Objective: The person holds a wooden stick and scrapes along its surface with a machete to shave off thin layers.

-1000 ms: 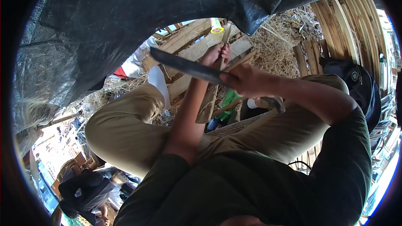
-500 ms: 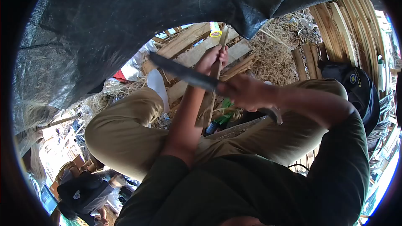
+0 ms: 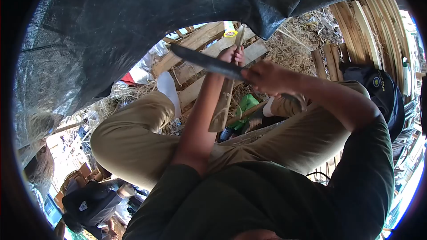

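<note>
My left hand [image 3: 232, 55] is wrapped round the upper part of a narrow wooden piece [image 3: 221, 111], which slants down to its wider lower end above my lap. My right hand [image 3: 267, 79] grips the handle of a long dark blade [image 3: 202, 61]. The blade points to the upper left and crosses over the wooden piece and my left forearm, just below my left hand. A curved handle end sticks out on the right of my right hand. Whether the edge touches the wood cannot be made out.
A black tarp [image 3: 147, 4] hangs low overhead. Wooden slats [image 3: 195, 42] and straw [image 3: 293, 53] lie beyond my hands. Stacked boards [image 3: 356, 31] and a black bag [image 3: 376, 84] are at the right. Another person [image 3: 91, 202] is at the lower left.
My right hand and the blade dipped slightly, then rose again and shifted a little right. A pale curl of wood seen below the blade half a second ago no longer shows there.
</note>
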Action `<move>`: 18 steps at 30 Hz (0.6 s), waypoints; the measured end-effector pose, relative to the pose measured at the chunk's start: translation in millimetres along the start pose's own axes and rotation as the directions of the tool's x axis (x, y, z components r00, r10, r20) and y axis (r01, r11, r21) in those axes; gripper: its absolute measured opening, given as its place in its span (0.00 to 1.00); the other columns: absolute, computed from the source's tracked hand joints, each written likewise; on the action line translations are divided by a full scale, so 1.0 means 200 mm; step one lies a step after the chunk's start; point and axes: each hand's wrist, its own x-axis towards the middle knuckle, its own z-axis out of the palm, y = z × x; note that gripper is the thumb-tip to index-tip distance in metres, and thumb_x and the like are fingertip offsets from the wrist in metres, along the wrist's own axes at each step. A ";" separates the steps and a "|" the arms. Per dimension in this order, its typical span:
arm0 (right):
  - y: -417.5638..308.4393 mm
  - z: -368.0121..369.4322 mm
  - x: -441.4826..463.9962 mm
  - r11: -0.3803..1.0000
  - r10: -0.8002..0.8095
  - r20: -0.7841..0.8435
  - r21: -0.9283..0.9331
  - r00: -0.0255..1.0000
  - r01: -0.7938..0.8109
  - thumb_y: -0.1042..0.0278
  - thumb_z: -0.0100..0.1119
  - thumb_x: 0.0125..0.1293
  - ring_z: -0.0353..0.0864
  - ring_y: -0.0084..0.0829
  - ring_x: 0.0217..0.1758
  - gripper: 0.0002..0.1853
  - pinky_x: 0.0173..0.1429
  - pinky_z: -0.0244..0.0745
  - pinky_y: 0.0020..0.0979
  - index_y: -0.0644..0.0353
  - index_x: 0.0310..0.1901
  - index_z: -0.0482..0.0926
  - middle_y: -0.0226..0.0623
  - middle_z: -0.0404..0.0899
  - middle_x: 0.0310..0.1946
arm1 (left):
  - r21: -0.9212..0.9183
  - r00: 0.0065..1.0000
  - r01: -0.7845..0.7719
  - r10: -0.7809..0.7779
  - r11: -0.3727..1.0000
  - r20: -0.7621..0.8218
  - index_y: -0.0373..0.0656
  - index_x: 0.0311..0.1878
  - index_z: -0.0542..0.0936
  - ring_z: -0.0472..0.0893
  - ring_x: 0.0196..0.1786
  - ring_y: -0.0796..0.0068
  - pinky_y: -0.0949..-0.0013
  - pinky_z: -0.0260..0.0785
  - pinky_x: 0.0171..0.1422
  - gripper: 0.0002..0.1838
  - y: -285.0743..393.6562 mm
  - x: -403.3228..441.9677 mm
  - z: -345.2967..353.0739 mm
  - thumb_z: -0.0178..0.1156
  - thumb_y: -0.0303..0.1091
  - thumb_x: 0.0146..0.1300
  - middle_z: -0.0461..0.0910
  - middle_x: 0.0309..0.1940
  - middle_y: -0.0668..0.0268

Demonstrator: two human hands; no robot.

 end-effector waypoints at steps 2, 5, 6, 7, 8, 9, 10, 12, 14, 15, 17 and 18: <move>-0.03 0.03 -0.02 0.998 0.038 0.009 0.041 0.999 -0.038 0.47 0.42 0.78 0.74 0.25 0.15 0.25 0.19 0.73 0.31 0.64 0.35 0.75 0.35 0.75 0.19 | 0.019 0.997 -0.030 0.031 0.999 -0.071 0.37 0.49 0.72 0.71 0.25 0.84 0.81 0.69 0.28 0.11 0.01 0.00 0.02 0.49 0.36 0.76 0.72 0.28 0.71; -0.04 0.13 -0.10 0.992 -0.127 0.125 0.027 0.984 0.124 0.47 0.44 0.77 0.73 0.25 0.14 0.24 0.19 0.71 0.28 0.64 0.41 0.75 0.34 0.73 0.19 | 0.117 0.996 -0.086 0.088 0.989 -0.013 0.36 0.49 0.71 0.70 0.24 0.84 0.81 0.69 0.29 0.12 -0.05 -0.02 0.04 0.49 0.36 0.76 0.72 0.28 0.71; -0.02 0.12 -0.09 0.996 -0.085 0.133 0.050 0.987 0.079 0.48 0.43 0.77 0.74 0.27 0.15 0.24 0.19 0.73 0.30 0.66 0.40 0.76 0.36 0.74 0.19 | 0.166 0.995 -0.102 0.099 0.981 0.029 0.35 0.49 0.71 0.70 0.24 0.84 0.81 0.69 0.29 0.12 -0.07 -0.03 0.02 0.50 0.36 0.76 0.72 0.28 0.70; -0.01 0.09 -0.06 0.997 -0.049 0.135 0.058 0.990 0.041 0.50 0.42 0.78 0.76 0.30 0.15 0.25 0.20 0.74 0.32 0.67 0.39 0.76 0.37 0.75 0.18 | 0.192 0.992 -0.113 0.120 0.975 -0.027 0.35 0.49 0.71 0.70 0.25 0.85 0.82 0.69 0.29 0.12 -0.07 -0.02 0.04 0.50 0.37 0.76 0.72 0.27 0.71; 0.01 0.04 -0.03 0.998 -0.014 0.133 0.066 0.991 0.005 0.52 0.40 0.78 0.78 0.32 0.16 0.25 0.20 0.75 0.34 0.68 0.38 0.77 0.39 0.75 0.17 | 0.153 0.998 -0.057 0.053 0.986 0.034 0.35 0.49 0.71 0.70 0.25 0.85 0.82 0.69 0.30 0.12 -0.03 0.01 0.03 0.50 0.37 0.76 0.71 0.27 0.71; 0.05 0.00 0.02 1.000 0.002 0.086 0.006 0.996 -0.003 0.53 0.40 0.78 0.78 0.32 0.15 0.23 0.20 0.74 0.33 0.67 0.39 0.76 0.38 0.74 0.17 | 0.114 0.996 0.010 -0.020 0.993 0.091 0.35 0.49 0.72 0.70 0.25 0.85 0.82 0.69 0.30 0.12 0.03 0.06 -0.05 0.49 0.37 0.76 0.71 0.27 0.72; 0.13 0.05 0.06 0.918 -0.365 -0.090 -0.200 0.927 0.342 0.53 0.39 0.79 0.78 0.32 0.15 0.24 0.19 0.75 0.33 0.67 0.40 0.76 0.38 0.74 0.17 | 0.078 0.984 0.079 -0.090 0.994 0.151 0.36 0.49 0.72 0.69 0.26 0.85 0.82 0.69 0.30 0.12 0.07 0.07 -0.09 0.49 0.37 0.76 0.71 0.27 0.72; 0.09 0.13 0.00 0.856 -0.486 -0.007 -0.202 0.874 0.475 0.54 0.38 0.79 0.78 0.32 0.15 0.23 0.19 0.75 0.34 0.67 0.41 0.75 0.39 0.74 0.18 | 0.077 0.993 0.060 -0.068 0.995 0.098 0.39 0.49 0.72 0.70 0.26 0.85 0.81 0.68 0.30 0.12 0.08 0.05 -0.04 0.48 0.39 0.77 0.71 0.28 0.74; -0.07 0.13 -0.13 0.987 -0.156 0.182 -0.021 0.971 0.162 0.53 0.38 0.79 0.76 0.30 0.15 0.22 0.19 0.75 0.33 0.67 0.42 0.74 0.38 0.74 0.19 | 0.161 0.998 -0.046 0.051 0.986 -0.025 0.44 0.48 0.73 0.70 0.25 0.86 0.79 0.68 0.31 0.14 0.00 -0.05 0.02 0.46 0.44 0.78 0.72 0.28 0.77; -0.07 0.11 -0.13 0.996 -0.089 0.205 -0.002 0.975 0.092 0.50 0.39 0.79 0.74 0.28 0.14 0.23 0.19 0.75 0.32 0.66 0.43 0.73 0.36 0.74 0.19 | 0.108 0.994 0.028 -0.039 0.994 0.102 0.42 0.48 0.73 0.70 0.26 0.85 0.80 0.68 0.31 0.14 0.00 -0.05 0.00 0.46 0.43 0.78 0.72 0.28 0.76; -0.04 0.06 -0.08 0.998 -0.050 0.187 0.037 0.981 0.044 0.47 0.39 0.79 0.73 0.26 0.13 0.25 0.19 0.74 0.30 0.64 0.41 0.74 0.33 0.73 0.18 | -0.017 0.997 0.056 -0.055 0.998 0.063 0.41 0.47 0.73 0.70 0.25 0.85 0.80 0.69 0.31 0.14 0.02 -0.02 -0.01 0.46 0.42 0.77 0.72 0.28 0.75; 0.01 0.03 -0.04 0.997 -0.070 0.104 -0.032 0.992 0.074 0.47 0.40 0.78 0.74 0.26 0.13 0.25 0.19 0.74 0.30 0.64 0.40 0.74 0.33 0.73 0.18 | -0.079 0.997 0.069 -0.066 0.994 0.047 0.41 0.47 0.73 0.70 0.25 0.85 0.81 0.69 0.31 0.14 0.04 0.02 -0.02 0.46 0.42 0.77 0.72 0.28 0.75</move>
